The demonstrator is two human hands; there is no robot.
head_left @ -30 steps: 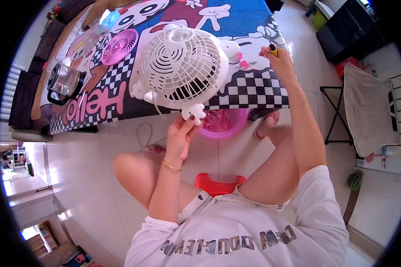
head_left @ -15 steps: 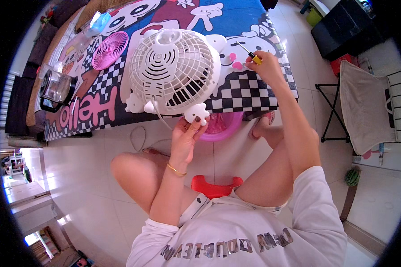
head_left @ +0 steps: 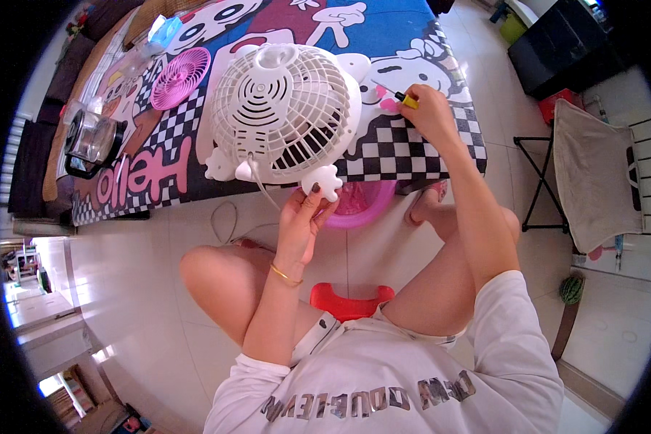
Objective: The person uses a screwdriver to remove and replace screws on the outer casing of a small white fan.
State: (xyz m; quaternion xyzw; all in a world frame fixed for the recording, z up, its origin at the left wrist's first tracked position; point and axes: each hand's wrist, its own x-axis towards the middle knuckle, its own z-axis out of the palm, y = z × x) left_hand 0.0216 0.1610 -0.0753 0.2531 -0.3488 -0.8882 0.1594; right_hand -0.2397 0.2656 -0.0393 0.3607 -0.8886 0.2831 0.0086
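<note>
A white fan (head_left: 267,108) with a slatted round cage lies back side up at the table's near edge. Between the thumb and fingers of my left hand (head_left: 302,220) is the white paw-shaped foot (head_left: 325,183) at the fan's near right; the thumb rests on its upper face. My right hand (head_left: 430,114), to the right of the fan, is closed around the yellow-and-black handle of a screwdriver (head_left: 409,100). Its thin shaft points up and left toward the fan, apart from it. The fan's cord (head_left: 260,186) hangs over the table edge.
A pink round grille (head_left: 181,79) lies left of the fan on the patterned tablecloth (head_left: 394,153). Farther left stands a clear jug (head_left: 94,141) with a black handle. Below the table edge is a pink basin (head_left: 380,206). A folding chair (head_left: 600,173) stands at right.
My right hand has shifted slightly left and down, and the screwdriver has tipped so that its shaft points more toward the fan. My left hand stays on the foot.
</note>
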